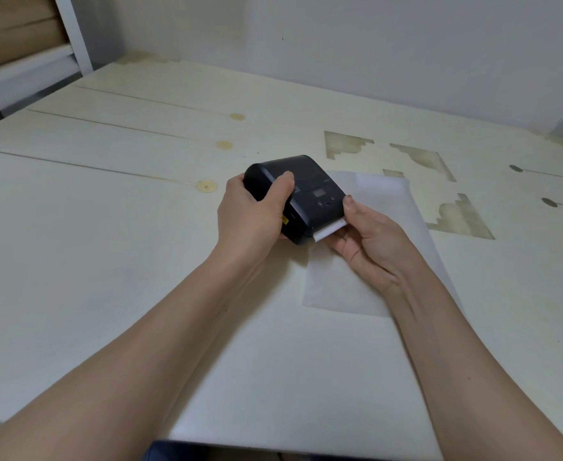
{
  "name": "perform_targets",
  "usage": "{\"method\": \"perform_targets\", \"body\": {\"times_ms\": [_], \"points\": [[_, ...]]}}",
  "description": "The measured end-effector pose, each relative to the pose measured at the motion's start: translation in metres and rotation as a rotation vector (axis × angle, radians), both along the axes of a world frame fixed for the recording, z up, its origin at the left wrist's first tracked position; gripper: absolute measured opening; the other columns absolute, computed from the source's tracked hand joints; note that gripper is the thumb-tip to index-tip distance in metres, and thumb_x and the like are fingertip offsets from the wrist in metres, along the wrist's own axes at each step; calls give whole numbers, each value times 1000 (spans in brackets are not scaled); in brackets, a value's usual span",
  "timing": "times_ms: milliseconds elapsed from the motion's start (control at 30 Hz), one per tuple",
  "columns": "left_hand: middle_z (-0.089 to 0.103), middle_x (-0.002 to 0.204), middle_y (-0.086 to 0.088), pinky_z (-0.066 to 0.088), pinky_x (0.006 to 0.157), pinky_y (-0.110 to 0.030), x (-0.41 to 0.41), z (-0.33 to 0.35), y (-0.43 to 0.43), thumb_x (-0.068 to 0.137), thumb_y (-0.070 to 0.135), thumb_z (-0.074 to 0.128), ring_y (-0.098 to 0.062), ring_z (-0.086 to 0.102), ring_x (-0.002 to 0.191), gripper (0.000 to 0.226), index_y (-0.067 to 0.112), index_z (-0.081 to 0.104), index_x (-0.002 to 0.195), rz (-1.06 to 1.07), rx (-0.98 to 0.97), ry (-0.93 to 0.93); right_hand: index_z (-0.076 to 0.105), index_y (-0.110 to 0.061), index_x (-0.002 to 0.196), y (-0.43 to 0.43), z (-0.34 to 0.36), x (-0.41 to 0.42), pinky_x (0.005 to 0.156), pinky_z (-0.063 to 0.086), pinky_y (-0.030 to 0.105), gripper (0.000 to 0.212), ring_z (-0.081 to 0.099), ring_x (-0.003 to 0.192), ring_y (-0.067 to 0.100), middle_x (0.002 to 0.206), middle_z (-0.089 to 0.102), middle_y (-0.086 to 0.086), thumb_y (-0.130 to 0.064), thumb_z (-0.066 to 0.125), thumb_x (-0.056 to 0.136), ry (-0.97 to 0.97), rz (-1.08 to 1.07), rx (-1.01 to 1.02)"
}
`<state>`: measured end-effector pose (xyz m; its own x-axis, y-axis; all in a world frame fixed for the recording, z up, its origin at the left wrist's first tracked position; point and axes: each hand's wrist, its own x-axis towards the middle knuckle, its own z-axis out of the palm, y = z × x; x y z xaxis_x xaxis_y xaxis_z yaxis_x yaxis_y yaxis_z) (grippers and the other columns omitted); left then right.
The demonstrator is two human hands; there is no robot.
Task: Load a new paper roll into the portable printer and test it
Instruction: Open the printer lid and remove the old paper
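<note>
A: Item one, nearest you: your right hand [363, 241], cupped under the front edge of the portable printer [298, 197], thumb against its side, fingers closed lightly beneath the paper strip [329, 231].

B: And the strip itself?

A: Short, white, poking out of the front slot toward you and to your right. Your right hand is the nearer one to it.

B: Item two?

A: Your left hand [253, 214], wrapped firmly round the printer's left side, thumb on top. The printer is held just above the counter [107, 261], lid shut, long axis running away from you, tilted left.

B: Beyond that?

A: A white sheet [390, 207] flat on the counter, under and behind the printer. Pulling the strip straight toward you looks like the next call.
</note>
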<state>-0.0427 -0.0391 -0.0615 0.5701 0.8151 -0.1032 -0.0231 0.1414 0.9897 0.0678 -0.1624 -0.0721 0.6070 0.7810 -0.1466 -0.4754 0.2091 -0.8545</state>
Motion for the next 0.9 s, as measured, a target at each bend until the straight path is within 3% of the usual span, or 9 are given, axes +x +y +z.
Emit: {"method": "perform_targets", "body": {"times_ms": [267,433,567,667,733,800,900], "points": [[69,108,4,59,84,-49,-1,2,-5,69,53,67,-19,70,97,59,19,57,116,53,1,-2,61,4,120,-1,1,-2,97,54,38,31,63,117,28,122,67,19,-13,46,101,-15,-21,8],[70,112,-3,62,67,-37,-2,-1,7,85,38,67,-22,72,97,43,15,58,120,-78,-79,-23,60,3,124,-2,-1,1,99,53,38,33,64,116,26,122,68,17,-15,47,101,-64,0,-16],[76,106,1,58,89,-41,-10,-5,21,91,29,66,-21,74,96,27,16,67,114,-225,39,22,60,-2,129,-8,1,4,101,52,36,32,65,118,23,123,70,12,-11,48,101,-174,-17,-106],[72,111,10,48,86,-23,-18,-4,25,89,33,70,-11,68,104,39,19,63,124,-241,145,96,62,-6,129,-13,4,3,100,52,32,32,65,117,19,123,70,7,-8,48,100,-322,-13,-183],[64,112,13,41,77,-12,-22,-2,25,87,37,71,2,61,99,60,22,48,140,-219,181,148,66,-10,126,-15,5,0,98,52,29,30,67,114,17,120,72,4,-9,51,99,-404,-17,-223],[63,116,9,38,72,-10,-24,-3,26,87,38,71,4,59,99,65,25,42,144,-232,181,140,69,-16,122,-16,7,-3,93,53,23,28,69,108,11,114,75,-1,-12,54,98,-484,-46,-284],[57,128,11,44,77,-14,-23,-6,21,87,34,71,-3,59,109,50,34,52,134,-170,325,114,73,-23,116,-17,10,-7,69,49,7,25,69,83,-6,101,77,-11,-18,57,97,-632,-116,-418]]}}
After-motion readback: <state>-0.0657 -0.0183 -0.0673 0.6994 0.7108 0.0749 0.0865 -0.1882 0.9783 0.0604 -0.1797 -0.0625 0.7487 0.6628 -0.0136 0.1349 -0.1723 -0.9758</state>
